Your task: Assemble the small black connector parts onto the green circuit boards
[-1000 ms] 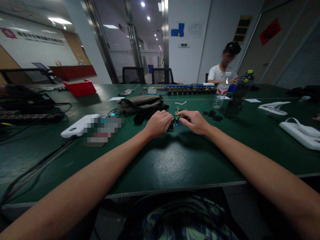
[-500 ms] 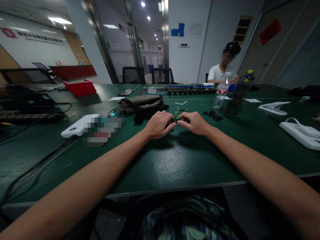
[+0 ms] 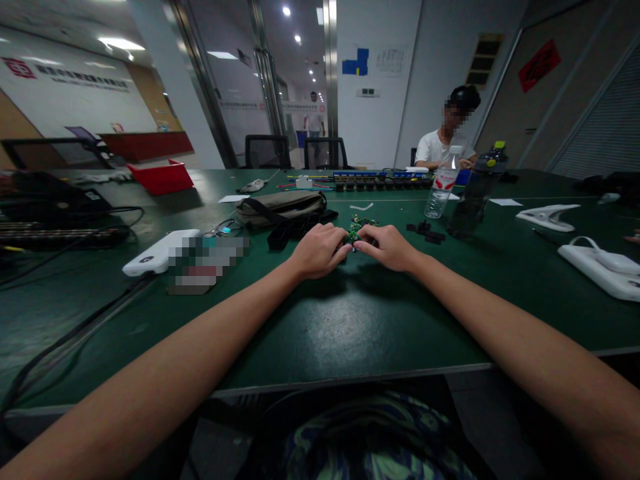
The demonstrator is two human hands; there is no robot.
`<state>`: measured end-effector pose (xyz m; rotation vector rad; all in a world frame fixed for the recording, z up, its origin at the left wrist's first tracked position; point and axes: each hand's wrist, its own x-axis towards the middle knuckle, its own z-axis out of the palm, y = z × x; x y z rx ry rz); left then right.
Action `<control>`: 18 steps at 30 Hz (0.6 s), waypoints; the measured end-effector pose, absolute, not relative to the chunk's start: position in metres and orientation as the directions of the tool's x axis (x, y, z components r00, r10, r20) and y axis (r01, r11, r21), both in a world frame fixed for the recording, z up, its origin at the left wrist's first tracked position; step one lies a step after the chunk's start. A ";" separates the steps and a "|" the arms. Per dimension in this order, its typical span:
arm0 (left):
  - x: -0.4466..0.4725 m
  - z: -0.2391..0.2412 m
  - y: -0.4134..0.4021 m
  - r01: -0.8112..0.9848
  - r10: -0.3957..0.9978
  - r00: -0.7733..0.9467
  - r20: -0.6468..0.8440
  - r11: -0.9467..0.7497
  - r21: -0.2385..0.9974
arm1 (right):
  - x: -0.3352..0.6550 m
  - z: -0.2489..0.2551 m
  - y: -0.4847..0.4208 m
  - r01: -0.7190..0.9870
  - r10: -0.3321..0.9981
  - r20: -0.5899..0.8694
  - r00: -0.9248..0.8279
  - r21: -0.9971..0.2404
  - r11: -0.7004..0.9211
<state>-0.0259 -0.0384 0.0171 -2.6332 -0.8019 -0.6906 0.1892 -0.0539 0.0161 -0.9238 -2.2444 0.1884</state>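
Observation:
A small green circuit board [image 3: 353, 235] is pinched between my two hands, over the middle of the dark green table [image 3: 325, 340]. My left hand [image 3: 320, 250] grips its left side with thumb and fingers closed. On the right side, my right hand [image 3: 387, 247] holds it the same way, fingers curled. More green board pieces [image 3: 367, 221] show just behind the fingertips; whether they are joined to the held one I cannot tell. Small black parts [image 3: 426, 232] lie to the right of my right hand. The fingers hide much of the board.
Left of my hands lie a grey-brown bag [image 3: 283, 208], a white power bank [image 3: 161, 253] with a cable and a red folder [image 3: 161, 177]. A clear water bottle [image 3: 442, 187] and a dark bottle [image 3: 477, 193] stand to the right. A person [image 3: 445, 143] sits across the table.
My hands stay in nearly the same place, still gripping the circuit board. Behind the glass door, a distant person has come more into view.

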 end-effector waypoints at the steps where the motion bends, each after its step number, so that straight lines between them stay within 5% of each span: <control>1: -0.026 0.017 -0.038 0.586 0.440 0.728 0.525 -0.798 -0.145 | 0.189 0.016 -0.054 0.564 0.666 0.549 -0.505 -0.374 0.736; 10: -0.026 0.018 -0.039 0.585 0.442 0.715 0.542 -0.802 -0.118 | 0.188 0.017 -0.055 0.565 0.687 0.551 -0.474 -0.409 0.717; 18: -0.025 0.017 -0.039 0.610 0.449 0.683 0.577 -0.784 -0.112 | 0.183 0.019 -0.060 0.494 0.745 0.526 -0.411 -0.558 0.667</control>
